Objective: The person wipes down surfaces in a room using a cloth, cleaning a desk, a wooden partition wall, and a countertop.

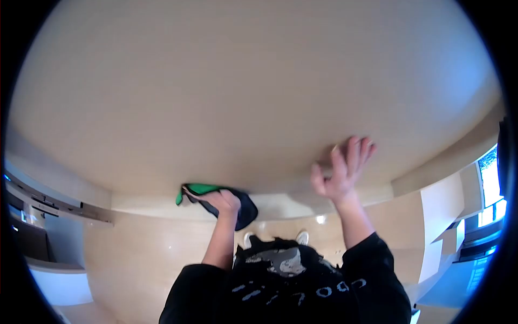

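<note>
My left hand (220,203) is closed on a cloth (247,212) that is dark on one side and green on the other. The cloth's green part (200,188) is folded out past my fingers on the left, and its dark part hangs to the right of my wrist. In front of me rises a broad, plain beige surface (243,97) that looks like a wall. My right hand (341,175) is raised at this surface with fingers spread, holding nothing. Whether its fingertips touch the surface I cannot tell.
A pale strip (291,206) runs along the foot of the beige surface. Below it lies a shiny beige floor (140,259), with my light shoes (302,237) on it. White furniture (440,210) and a bright window (490,183) are at the right. Shelf-like furniture (59,270) stands at the left.
</note>
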Motion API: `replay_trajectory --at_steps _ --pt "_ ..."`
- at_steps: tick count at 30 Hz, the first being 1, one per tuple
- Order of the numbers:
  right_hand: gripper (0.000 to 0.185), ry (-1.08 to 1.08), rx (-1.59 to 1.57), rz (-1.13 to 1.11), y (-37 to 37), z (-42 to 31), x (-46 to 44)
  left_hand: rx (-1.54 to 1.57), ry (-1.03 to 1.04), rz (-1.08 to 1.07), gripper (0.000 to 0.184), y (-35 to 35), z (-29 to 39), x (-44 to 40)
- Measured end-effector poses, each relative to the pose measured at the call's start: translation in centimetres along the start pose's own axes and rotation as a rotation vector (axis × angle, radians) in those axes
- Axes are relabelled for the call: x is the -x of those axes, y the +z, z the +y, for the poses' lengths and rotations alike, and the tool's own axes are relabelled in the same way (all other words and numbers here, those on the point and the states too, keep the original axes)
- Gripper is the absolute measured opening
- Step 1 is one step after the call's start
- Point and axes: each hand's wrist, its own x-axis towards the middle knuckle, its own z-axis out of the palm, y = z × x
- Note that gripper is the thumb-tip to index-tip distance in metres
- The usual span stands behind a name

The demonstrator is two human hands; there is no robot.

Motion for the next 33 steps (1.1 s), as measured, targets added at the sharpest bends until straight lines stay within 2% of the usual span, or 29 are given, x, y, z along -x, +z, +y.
replay_trajectory --at_steps 1,2,3,4,5,6,8,11,15,17,21,23,25,27,33 --pt "0.052 0.009 -0.061 -0.004 -0.4 0.5 1.2 -0.244 0.189 -0.109 0.09 0.0 2.4 1.1" --pt "0.053 0.016 -0.121 -0.011 -0.9 1.1 2.3 -0.133 0.417 -0.057 0.091 1.3 1.1 2.9" --pt "0.055 0.041 -0.113 -0.026 -1.4 2.1 3.6 -0.172 0.586 -0.071 0.094 1.5 3.1 3.6" --pt "0.058 0.07 -0.106 -0.043 -2.0 3.5 5.0 -0.068 0.43 -0.149 0.099 2.4 4.1 5.5" --pt "0.06 0.101 -0.101 -0.061 -2.9 5.0 6.0 -0.166 0.767 -0.123 0.094 2.9 5.3 5.2" --pt "0.064 0.134 -0.068 -0.053 -3.9 7.1 6.8 -0.283 0.752 -0.283 0.073 3.9 4.8 7.8" --pt "0.073 0.202 -0.001 -0.034 -5.7 11.1 8.0 -0.232 0.915 -0.282 0.046 6.0 6.4 8.8" --pt "0.071 0.361 -0.009 0.043 -8.1 17.1 9.8 -0.235 1.2 -0.176 0.041 5.5 15.2 5.3" --pt "0.068 0.365 0.131 0.035 -10.4 23.4 13.9 -0.21 1.121 -0.004 0.046 4.8 24.9 -0.5" --pt "0.07 0.329 0.182 0.038 -10.0 25.7 16.6 -0.319 1.044 0.111 0.059 2.9 30.4 -4.9" --pt "0.07 0.191 0.226 0.1 -7.9 26.8 17.1 -0.288 1.131 0.341 0.067 0.7 40.7 -14.2" --pt "0.071 0.163 0.271 0.109 -8.0 26.7 17.0 -0.261 1.181 0.361 0.064 -0.5 45.2 -18.1" --pt "0.068 0.176 0.236 0.117 -7.8 26.5 17.4 -0.246 1.207 0.441 0.059 -1.8 47.5 -22.5" --pt "0.064 0.184 0.242 0.126 -7.5 25.5 17.1 -0.369 1.21 0.529 0.056 -3.9 49.0 -26.7" --pt "0.056 0.196 0.212 0.169 -6.3 23.5 16.1 -0.3 1.138 0.536 0.054 -4.7 48.5 -30.4"
